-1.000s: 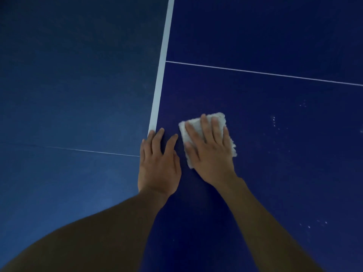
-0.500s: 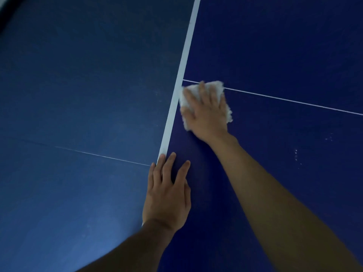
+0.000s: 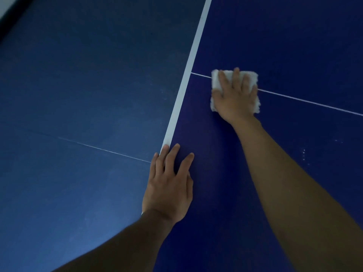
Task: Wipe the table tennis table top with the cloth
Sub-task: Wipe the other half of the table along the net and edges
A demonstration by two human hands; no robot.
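Observation:
The dark blue table tennis table top (image 3: pixel 284 46) fills the right of the head view, edged by a white stripe (image 3: pixel 186 79). A folded white cloth (image 3: pixel 216 79) lies on it, over the thin white centre line. My right hand (image 3: pixel 234 97) lies flat on the cloth with straight, spread fingers and presses it down. My left hand (image 3: pixel 170 183) rests flat on the table at its white edge stripe, nearer to me, fingers straight and holding nothing.
Left of the edge stripe lies a lighter blue surface (image 3: pixel 78 95) with a thin white line across it. Small white specks (image 3: pixel 304 154) dot the table right of my right forearm. A pale strip shows at the top left corner.
My right hand has slid the cloth away from me up to the centre line, then to the right along it. My left hand has stayed at the edge stripe.

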